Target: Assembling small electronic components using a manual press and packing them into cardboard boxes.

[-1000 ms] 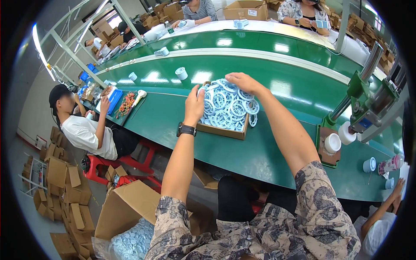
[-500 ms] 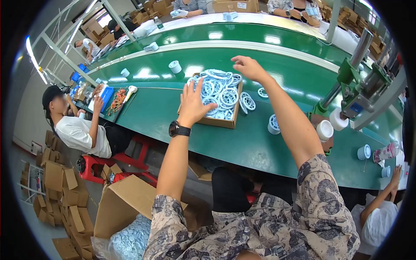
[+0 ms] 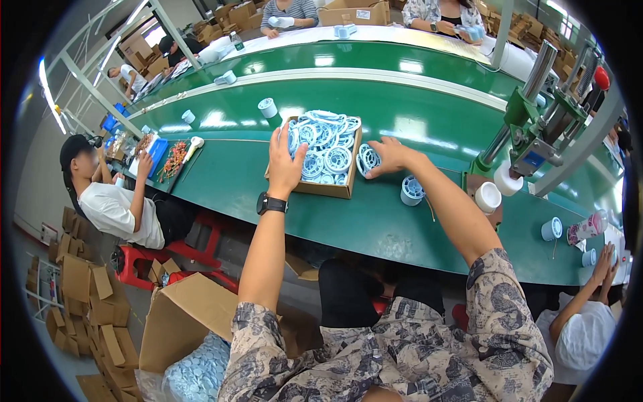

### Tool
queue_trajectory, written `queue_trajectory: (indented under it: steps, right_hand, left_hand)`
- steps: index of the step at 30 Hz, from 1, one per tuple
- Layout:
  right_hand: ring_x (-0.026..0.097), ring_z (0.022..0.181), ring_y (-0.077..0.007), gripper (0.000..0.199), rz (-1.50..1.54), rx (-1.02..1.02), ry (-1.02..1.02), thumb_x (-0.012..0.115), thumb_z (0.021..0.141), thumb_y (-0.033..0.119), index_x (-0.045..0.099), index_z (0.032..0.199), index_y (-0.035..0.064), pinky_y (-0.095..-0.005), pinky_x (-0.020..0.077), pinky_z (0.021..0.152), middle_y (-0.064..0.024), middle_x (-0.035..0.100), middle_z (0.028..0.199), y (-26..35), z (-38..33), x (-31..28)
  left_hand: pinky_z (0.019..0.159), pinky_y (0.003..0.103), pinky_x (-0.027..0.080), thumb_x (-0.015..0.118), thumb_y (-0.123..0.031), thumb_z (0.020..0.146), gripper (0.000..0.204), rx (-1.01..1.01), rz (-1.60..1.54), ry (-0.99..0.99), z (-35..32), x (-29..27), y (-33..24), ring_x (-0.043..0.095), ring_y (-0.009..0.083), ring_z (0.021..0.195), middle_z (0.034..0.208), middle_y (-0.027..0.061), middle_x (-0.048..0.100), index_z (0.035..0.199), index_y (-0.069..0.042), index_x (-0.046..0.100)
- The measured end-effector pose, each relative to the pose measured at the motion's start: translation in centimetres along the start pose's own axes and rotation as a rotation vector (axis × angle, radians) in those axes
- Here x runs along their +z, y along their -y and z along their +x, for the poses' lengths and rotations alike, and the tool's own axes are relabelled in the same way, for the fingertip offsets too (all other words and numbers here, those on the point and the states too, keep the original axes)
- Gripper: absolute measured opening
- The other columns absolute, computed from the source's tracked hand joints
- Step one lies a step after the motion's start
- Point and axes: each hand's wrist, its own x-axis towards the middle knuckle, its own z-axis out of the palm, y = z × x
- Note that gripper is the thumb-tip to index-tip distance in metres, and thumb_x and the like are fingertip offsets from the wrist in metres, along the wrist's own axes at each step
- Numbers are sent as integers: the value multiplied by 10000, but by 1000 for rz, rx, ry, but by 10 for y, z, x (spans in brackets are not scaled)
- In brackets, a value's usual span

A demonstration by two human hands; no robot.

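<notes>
A shallow cardboard box (image 3: 334,190) on the green bench is heaped with light-blue plastic rings (image 3: 324,137), spoked like small wheels. My left hand (image 3: 286,165) lies along the box's left side with its fingers stretched out, touching the edge or the outermost rings. Just right of the box, a couple of loose light-blue rings (image 3: 366,159) lean together. Around them close the thumb and fingers of my right hand (image 3: 394,157). A light-blue cylindrical part (image 3: 411,190) stands on the bench near my right forearm.
A green hand press (image 3: 529,134) with white round fixtures (image 3: 488,197) stands to the right. Another light-blue cylinder (image 3: 267,107) sits behind the box. A seated co-worker (image 3: 120,208) is at left. An open carton (image 3: 191,315) holding a bag of small light-blue pieces stands below the bench.
My right hand has come down from above the bench onto the loose rings beside the box. My left hand has shifted from over the heap to the box's left side.
</notes>
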Motion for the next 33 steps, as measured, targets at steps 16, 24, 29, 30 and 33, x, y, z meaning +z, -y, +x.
queue_trajectory:
  steps: [16,24,29,30,33]
  right_hand:
    - [527,1115,-405,610,-69,-155,-279,720,700,274,572,1275,132,-464,473,959,-223,526,1199,-10,12,14]
    - [543,1093,-423,592,65,-61,-342,677,740,364,579,1275,131,-458,459,971,-265,531,1195,-65,41,-17]
    - [590,1129,-360,629,-78,-194,-301,703,787,428,606,1203,-34,-414,455,978,-248,614,1214,-16,52,21]
    - [565,1184,-345,638,7,-164,-279,703,791,404,584,1247,-26,-402,439,1007,-241,594,1257,-16,44,15]
    - [562,1192,-313,618,34,-143,-357,707,800,357,568,1267,-23,-396,423,1015,-216,605,1250,-112,54,11]
  left_hand:
    - [1046,418,361,373,-250,1035,403,-340,-560,-773,-98,-53,-43,466,255,1283,1363,159,495,1350,-7,439]
    - [1035,396,384,358,-249,1041,401,-528,-694,-638,-254,-44,-96,477,254,1278,1356,151,511,1360,-18,437]
    - [977,355,437,437,-232,1011,360,-778,-485,-379,-361,-69,-130,542,211,1198,1259,119,593,1266,4,532]
    - [963,342,447,468,-214,994,339,-827,-470,-351,-371,-71,-139,563,200,1164,1227,115,613,1233,10,556]
    - [941,318,458,524,-143,950,297,-839,-561,-313,-380,-70,-159,608,210,1098,1164,130,647,1190,21,582]
